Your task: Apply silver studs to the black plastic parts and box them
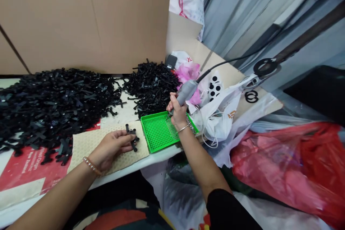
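My left hand (111, 145) rests on a beige honeycomb mat (83, 143) and pinches a small black plastic part (131, 137) between its fingertips. My right hand (176, 111) is wrapped round a grey electric screwdriver (186, 91), tip down over the right end of a green perforated tray (159, 131). A black cable runs from the tool up to the right. Two heaps of black plastic parts lie behind: a large heap (51, 97) at the left and a smaller heap (151, 84) behind the tray.
A cardboard wall (86, 18) stands at the back. White plastic bags (221, 111) and a pink bag (187, 72) crowd the tray's right side. A big red bag (291, 172) lies lower right. The table's front edge runs just below the mat.
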Demonstrator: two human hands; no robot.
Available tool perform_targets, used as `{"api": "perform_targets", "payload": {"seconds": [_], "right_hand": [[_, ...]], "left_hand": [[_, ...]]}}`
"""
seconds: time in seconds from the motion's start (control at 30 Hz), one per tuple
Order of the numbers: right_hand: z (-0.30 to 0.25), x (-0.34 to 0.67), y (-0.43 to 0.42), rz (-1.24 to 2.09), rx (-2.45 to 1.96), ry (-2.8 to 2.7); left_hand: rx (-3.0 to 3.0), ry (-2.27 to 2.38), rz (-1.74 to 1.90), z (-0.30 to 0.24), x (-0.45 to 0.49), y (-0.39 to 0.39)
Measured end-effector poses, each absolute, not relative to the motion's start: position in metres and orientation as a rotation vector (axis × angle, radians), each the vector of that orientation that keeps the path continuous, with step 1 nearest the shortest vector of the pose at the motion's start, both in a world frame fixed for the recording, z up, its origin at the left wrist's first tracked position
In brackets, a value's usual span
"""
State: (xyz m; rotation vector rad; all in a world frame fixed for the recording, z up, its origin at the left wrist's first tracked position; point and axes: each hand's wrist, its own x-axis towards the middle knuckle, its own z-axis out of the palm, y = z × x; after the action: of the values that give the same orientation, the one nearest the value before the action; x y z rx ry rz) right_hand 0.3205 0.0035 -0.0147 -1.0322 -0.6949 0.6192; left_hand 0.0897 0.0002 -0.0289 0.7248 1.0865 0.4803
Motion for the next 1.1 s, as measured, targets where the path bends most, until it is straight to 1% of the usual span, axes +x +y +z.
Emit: {"api": "perform_targets", "payload": {"seconds": [0.2, 1.1], "right_hand": [[-0.036, 0.327, 0.007, 0.637, -1.078, -0.695], [-0.042, 0.328, 0.007, 0.648, -1.127, -0.784]], "left_hand": [[0.737, 1.052, 0.46, -0.033, 0.089, 0.001], [0.759, 1.051, 0.413, -0.036, 0.087, 0.003]]}}
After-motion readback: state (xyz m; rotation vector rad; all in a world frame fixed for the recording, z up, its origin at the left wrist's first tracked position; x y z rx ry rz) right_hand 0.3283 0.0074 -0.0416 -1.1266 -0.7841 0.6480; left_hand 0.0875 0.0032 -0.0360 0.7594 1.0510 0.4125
